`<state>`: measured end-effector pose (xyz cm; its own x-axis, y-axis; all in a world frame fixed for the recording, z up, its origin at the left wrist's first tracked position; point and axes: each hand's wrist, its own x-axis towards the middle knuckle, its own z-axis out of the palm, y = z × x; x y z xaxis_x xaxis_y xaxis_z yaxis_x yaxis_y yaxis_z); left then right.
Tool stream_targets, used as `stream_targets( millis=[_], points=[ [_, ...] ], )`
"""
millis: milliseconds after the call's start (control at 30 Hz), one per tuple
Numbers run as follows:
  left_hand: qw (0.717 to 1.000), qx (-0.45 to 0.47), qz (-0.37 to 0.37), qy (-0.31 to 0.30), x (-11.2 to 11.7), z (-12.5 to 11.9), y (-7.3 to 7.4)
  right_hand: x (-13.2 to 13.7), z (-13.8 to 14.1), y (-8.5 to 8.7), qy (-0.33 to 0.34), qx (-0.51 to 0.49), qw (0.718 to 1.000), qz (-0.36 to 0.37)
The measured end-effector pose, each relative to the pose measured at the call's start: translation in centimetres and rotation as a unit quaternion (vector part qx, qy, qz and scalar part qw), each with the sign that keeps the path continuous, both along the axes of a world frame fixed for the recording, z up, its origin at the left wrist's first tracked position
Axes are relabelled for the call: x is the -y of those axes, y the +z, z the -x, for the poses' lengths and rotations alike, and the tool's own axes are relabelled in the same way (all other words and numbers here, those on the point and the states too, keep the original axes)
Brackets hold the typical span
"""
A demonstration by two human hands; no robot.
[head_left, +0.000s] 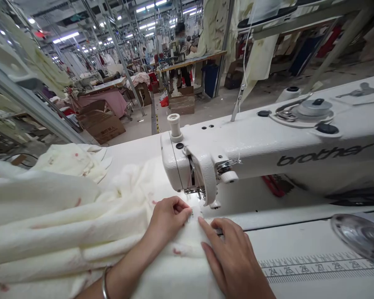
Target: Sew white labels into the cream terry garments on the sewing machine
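Cream fabric with small reddish prints lies in folds across the left of the table and runs under the needle area of a white sewing machine. Just in front of the presser foot, my left hand pinches a small white label at its left edge, against the cloth. My right hand lies on the fabric to the right of the label, fingers stretched and apart, the index fingertip touching near the label's edge. The needle itself is mostly hidden behind the machine's guard.
A printed ruler strip runs along the table's front right, beside a shiny metal dish. Red-handled scissors lie behind, under the machine arm. A smaller fabric pile sits at back left. Another person sits at a machine farther off.
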<state>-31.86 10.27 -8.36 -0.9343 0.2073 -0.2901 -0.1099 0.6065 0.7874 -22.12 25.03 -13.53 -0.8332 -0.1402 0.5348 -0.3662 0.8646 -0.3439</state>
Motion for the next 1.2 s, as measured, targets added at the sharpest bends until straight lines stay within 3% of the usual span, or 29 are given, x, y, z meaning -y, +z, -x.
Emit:
stream_targets(
  millis=[367, 533, 633, 733, 833, 967, 1200],
  points=[
    [0.996, -0.042, 0.076, -0.020, -0.5, -0.2, 0.7, 0.0, 0.1, 0.1, 0.001, -0.016, 1.000, 0.015],
    [0.982, -0.107, 0.146, -0.053, 0.4, -1.4, 2.8, 0.1, 0.2, 0.1, -0.003, -0.031, 0.999, 0.023],
    [0.936, -0.218, 0.194, -0.198, 1.6, -2.7, 3.9, 0.0, 0.2, 0.1, -0.003, -0.037, 0.999, 0.028],
    [0.847, -0.322, 0.220, -0.363, 2.6, -3.7, 3.5, -0.2, 0.2, 0.0, 0.008, -0.039, 0.999, 0.020],
    [0.786, -0.372, 0.253, -0.423, 3.2, -3.8, 2.2, -0.3, 0.3, 0.0, 0.009, -0.038, 0.999, 0.020],
    [0.775, -0.383, 0.269, -0.425, 3.6, -3.5, 1.2, -0.3, 0.3, 0.1, 0.002, -0.037, 0.999, 0.027],
    [0.786, -0.381, 0.245, -0.421, 3.8, -3.4, 1.2, -0.1, 0.2, -0.2, 0.000, -0.022, 0.999, 0.045]
  ],
)
